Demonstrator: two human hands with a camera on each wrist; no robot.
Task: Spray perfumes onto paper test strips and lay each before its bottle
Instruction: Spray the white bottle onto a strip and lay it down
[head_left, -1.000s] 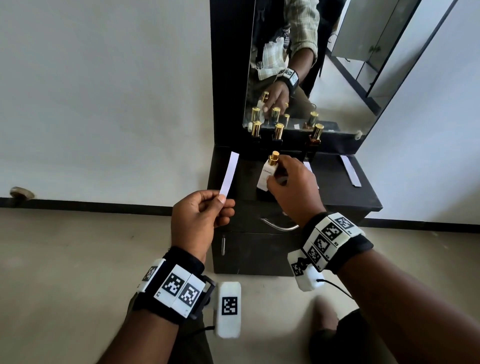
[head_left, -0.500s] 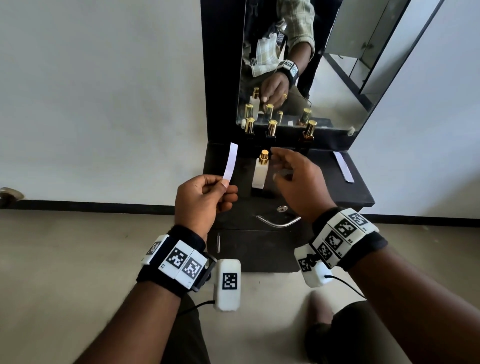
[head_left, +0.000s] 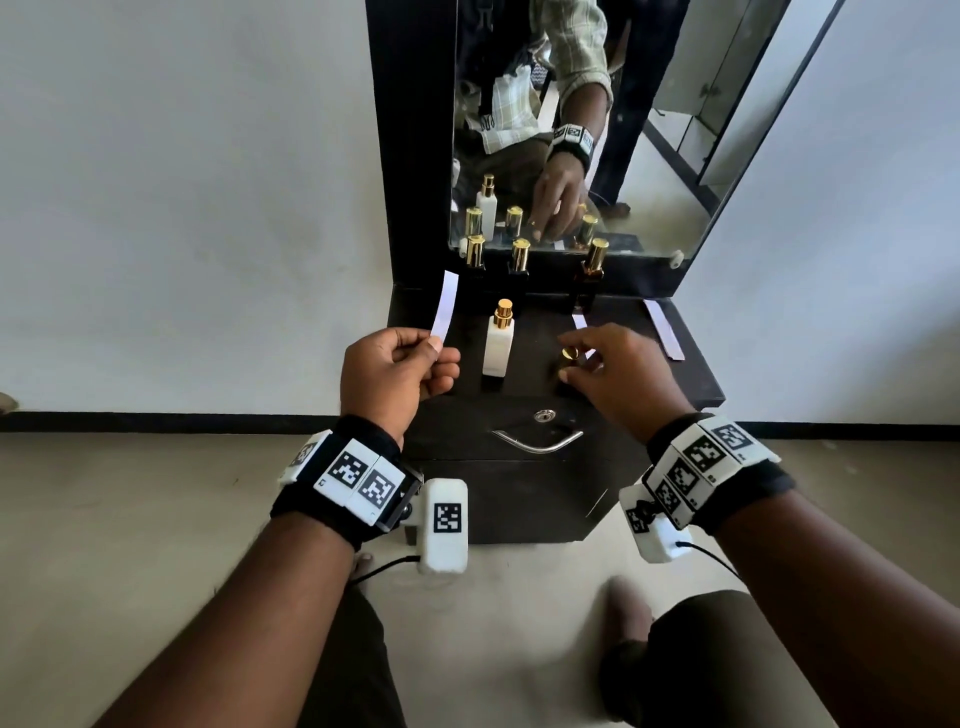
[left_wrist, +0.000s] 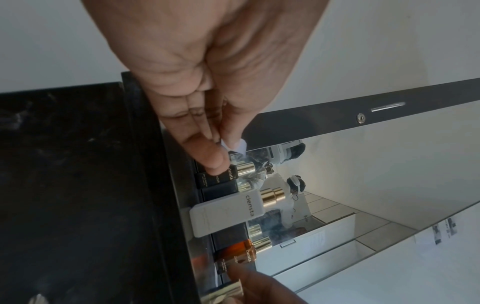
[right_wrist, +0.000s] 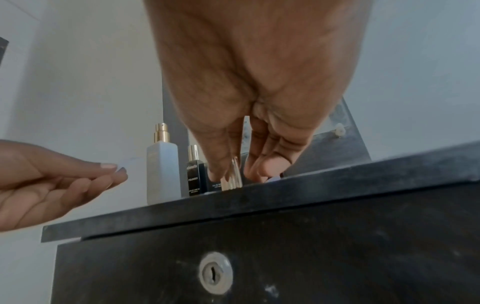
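On a dark tabletop (head_left: 691, 379) before a mirror, the white rectangular perfume bottle with its bare gold sprayer (head_left: 500, 340) now stands released, where a moment ago the right hand (head_left: 615, 371) held it. That hand has moved right and lowered its curled fingertips around a small gold cap (head_left: 570, 355), apparently setting it down, which suggests the bottle is uncapped and ready to spray. The left hand (head_left: 397, 371) still hovers left of the bottle, pinching the bottom of a narrow white paper test strip (head_left: 444, 301) upright between thumb and forefinger.
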